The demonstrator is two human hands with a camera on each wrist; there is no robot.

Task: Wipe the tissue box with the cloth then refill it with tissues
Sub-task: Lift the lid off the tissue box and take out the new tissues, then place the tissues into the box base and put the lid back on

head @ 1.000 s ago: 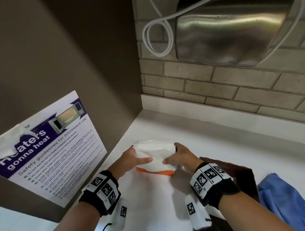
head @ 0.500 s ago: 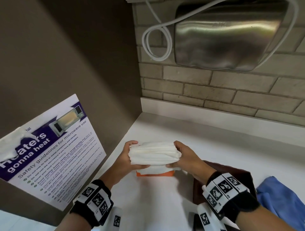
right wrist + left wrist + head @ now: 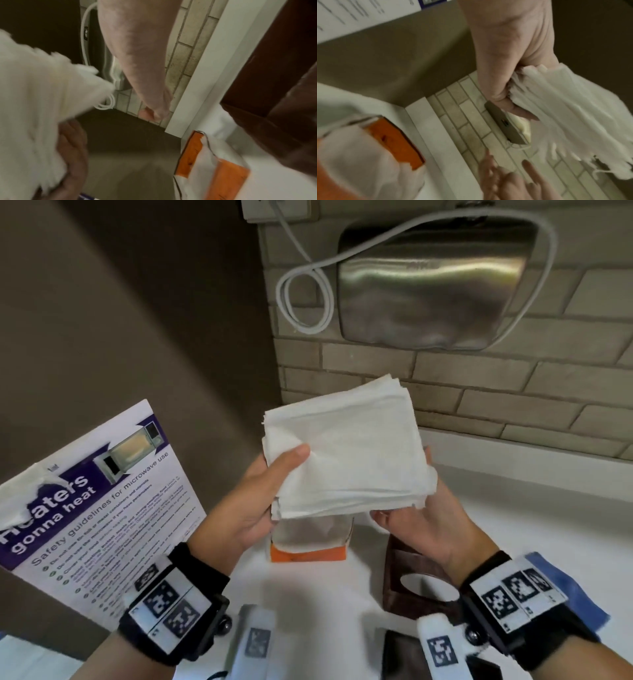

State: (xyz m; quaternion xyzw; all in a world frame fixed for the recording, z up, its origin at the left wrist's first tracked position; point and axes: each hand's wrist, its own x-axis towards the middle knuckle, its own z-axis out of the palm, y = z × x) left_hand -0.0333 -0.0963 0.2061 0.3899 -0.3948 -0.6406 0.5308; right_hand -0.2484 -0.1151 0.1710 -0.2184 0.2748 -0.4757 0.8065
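A thick stack of white tissues (image 3: 346,453) is held up in the air above the counter. My left hand (image 3: 274,474) grips its left edge, thumb on top and fingers beneath; the left wrist view shows that grip (image 3: 505,81). My right hand (image 3: 421,508) lies palm up under the stack's right edge, with its fingers fairly straight and its thumb stretched away. Below the stack, the orange and clear tissue packet (image 3: 308,542) stands on the counter. The dark brown wooden tissue box (image 3: 397,570), with an oval hole, sits just right of the packet. A blue cloth (image 3: 575,594) lies further right.
A white counter (image 3: 513,525) meets a brick wall carrying a steel hand dryer (image 3: 431,278) and a looped white cable (image 3: 308,292). A microwave safety poster (image 3: 85,508) hangs on the brown side wall at left.
The tissue stack has come up out of the orange packet and now tilts its flat face towards me. My right hand has gone from holding the edge to lying beneath it.
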